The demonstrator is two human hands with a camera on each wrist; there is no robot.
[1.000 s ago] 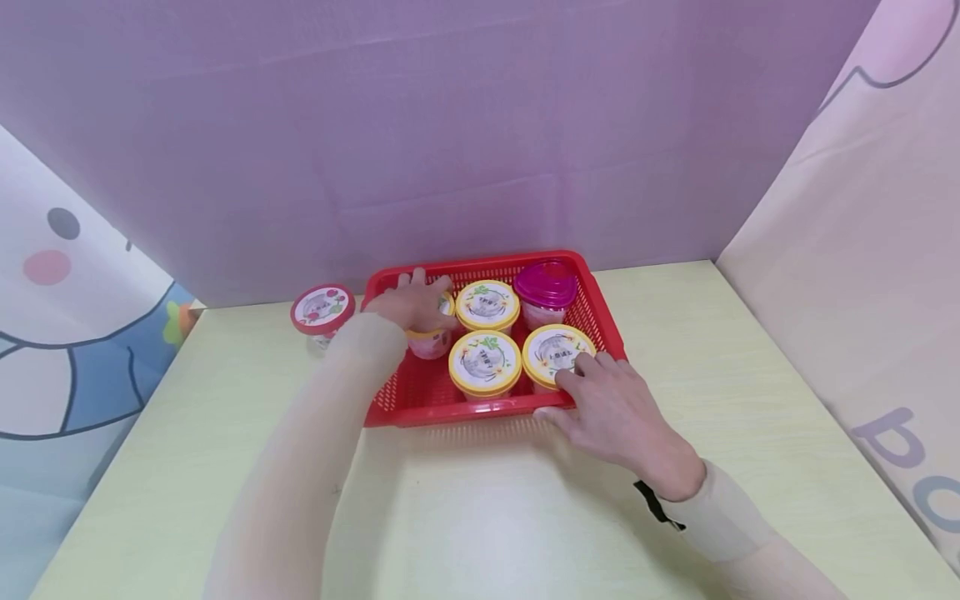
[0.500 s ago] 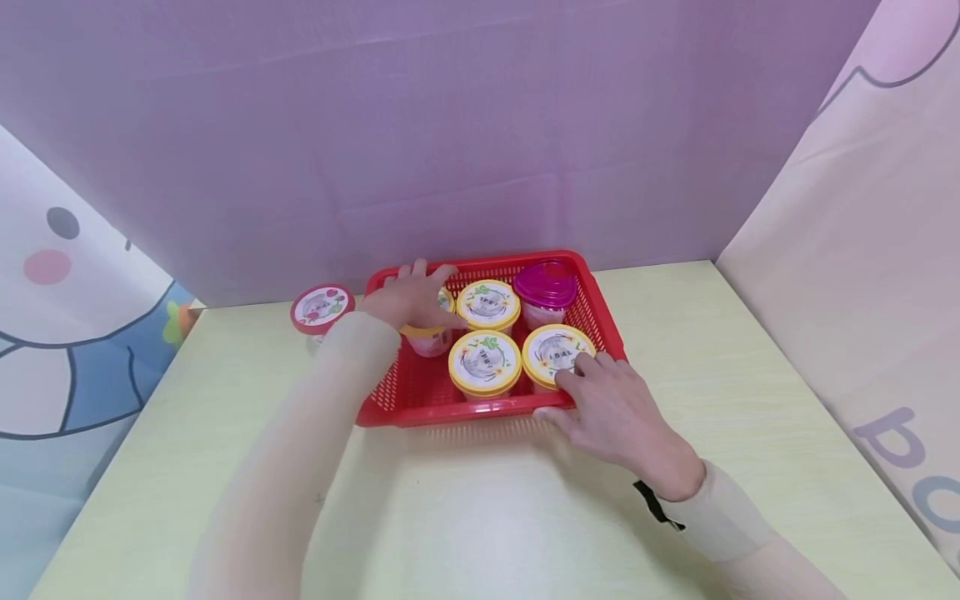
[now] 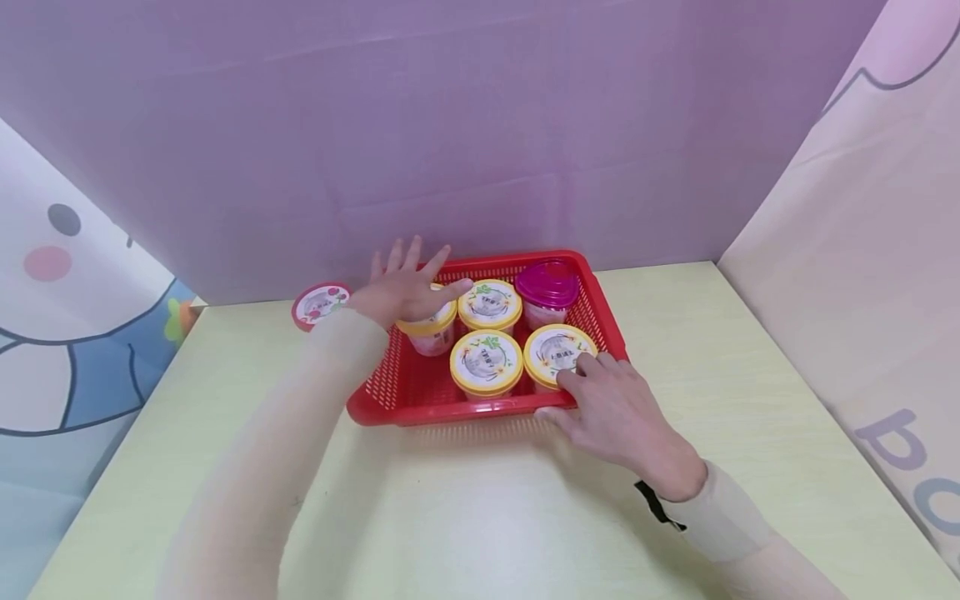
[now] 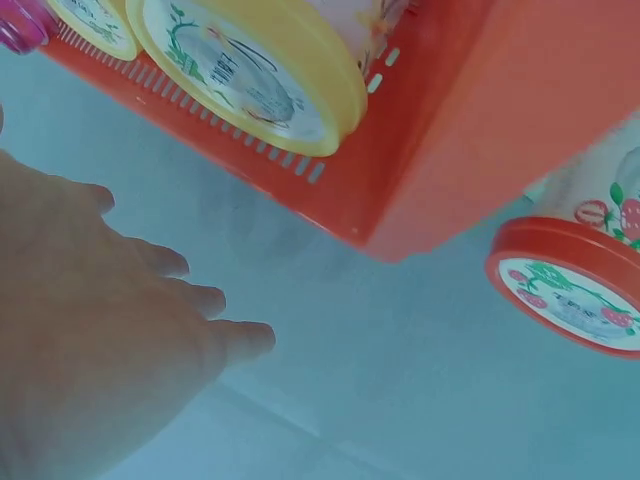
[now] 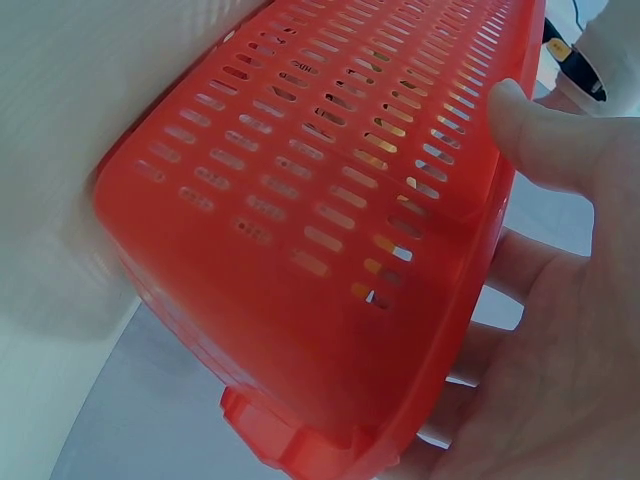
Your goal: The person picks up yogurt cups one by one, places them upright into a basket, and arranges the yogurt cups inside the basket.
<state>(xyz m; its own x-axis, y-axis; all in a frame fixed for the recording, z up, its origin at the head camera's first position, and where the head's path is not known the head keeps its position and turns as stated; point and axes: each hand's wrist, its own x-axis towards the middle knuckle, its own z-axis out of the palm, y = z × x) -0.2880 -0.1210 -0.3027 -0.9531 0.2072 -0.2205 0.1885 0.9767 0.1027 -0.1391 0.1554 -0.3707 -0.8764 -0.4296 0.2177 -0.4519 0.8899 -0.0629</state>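
A red plastic basket (image 3: 457,413) holds several yellow-lidded tubs (image 3: 486,364) and one tub with a heart-shaped magenta lid (image 3: 549,285). My right hand (image 3: 618,408) grips its front right rim. In the right wrist view the thumb (image 5: 545,140) lies outside the perforated wall and the fingers reach over the rim. My left hand (image 3: 401,287) hovers with spread fingers above the back left tub (image 3: 432,340), partly hiding its lid. Nothing is held in it. The left wrist view shows those fingers (image 4: 245,341) apart from the basket.
Outside the basket, at its left, stands a tub with a red lid (image 3: 318,305), partly covered by the left sleeve. A purple cloth backdrop (image 3: 450,150) rises right behind the basket. The pale wooden table (image 3: 480,517) extends in front and to both sides.
My left hand has lifted off the back left tub and moved up and away toward the backdrop, its fingers spreading. The right hand and the basket have stayed in place.
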